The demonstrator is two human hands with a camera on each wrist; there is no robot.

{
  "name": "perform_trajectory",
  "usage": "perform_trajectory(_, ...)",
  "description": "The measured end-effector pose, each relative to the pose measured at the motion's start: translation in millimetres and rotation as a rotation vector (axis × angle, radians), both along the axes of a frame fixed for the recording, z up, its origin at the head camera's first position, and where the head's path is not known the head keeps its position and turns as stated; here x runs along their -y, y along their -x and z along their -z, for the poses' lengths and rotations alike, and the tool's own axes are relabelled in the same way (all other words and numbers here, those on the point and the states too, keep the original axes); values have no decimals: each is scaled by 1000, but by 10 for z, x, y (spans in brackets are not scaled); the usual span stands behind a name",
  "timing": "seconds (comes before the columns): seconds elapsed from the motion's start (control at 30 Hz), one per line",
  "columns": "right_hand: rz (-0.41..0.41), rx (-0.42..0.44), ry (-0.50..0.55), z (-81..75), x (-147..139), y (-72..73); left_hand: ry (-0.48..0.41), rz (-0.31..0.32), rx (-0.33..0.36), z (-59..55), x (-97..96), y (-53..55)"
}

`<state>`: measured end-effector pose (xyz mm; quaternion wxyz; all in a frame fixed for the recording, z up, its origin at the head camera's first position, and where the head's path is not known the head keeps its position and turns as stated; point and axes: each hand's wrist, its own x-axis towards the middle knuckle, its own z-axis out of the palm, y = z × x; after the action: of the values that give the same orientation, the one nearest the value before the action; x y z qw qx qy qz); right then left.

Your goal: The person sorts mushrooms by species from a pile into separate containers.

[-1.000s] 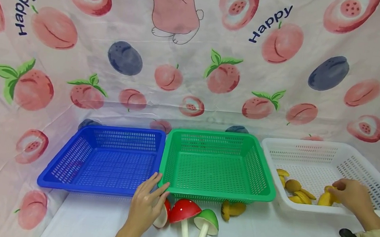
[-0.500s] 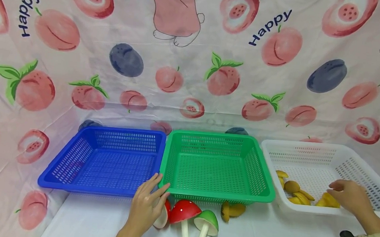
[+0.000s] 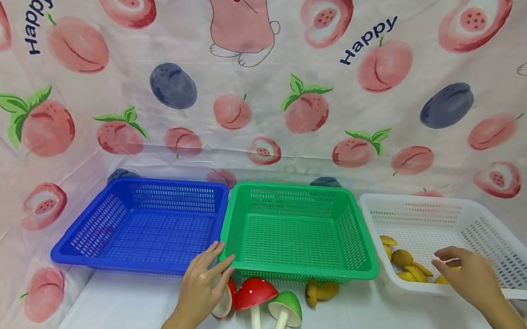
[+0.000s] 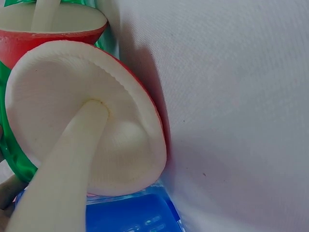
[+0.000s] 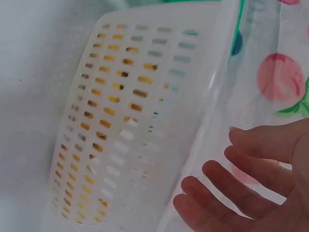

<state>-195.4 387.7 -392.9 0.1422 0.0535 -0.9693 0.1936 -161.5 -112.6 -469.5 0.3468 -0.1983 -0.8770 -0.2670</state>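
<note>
My right hand hovers over the front of the white basket, holding nothing, fingers slightly bent and apart. Several yellow and brown toy mushrooms lie in that basket, some hidden by the hand. In the right wrist view the fingers spread beside the basket's holed wall. My left hand rests its fingertips at the meeting corners of the blue basket and the green basket. Beneath it a red-capped toy mushroom is partly hidden; its pale underside fills much of the left wrist view.
Before the green basket lie another red-capped mushroom, a green-capped one and a brownish-yellow one. A peach-printed cloth hangs behind the baskets. White cloth covers the table.
My right hand has let go of a yellow mushroom in the white basket, then risen slightly and shifted left. The left hand stays in place. The head view has turned slightly.
</note>
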Motion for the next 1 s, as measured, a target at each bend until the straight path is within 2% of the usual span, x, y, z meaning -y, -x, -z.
perform_trajectory(0.53,-102,-89,63,-175,495,-269,-11,9,-15,16,9,-2)
perform_trajectory(0.8,-161,-115,130,-158,704,-459,-10,16,-11,7,-6,15)
perform_trajectory(1.0,-227,-139,171,-109,845,-533,-8,11,-9,-2,-1,6)
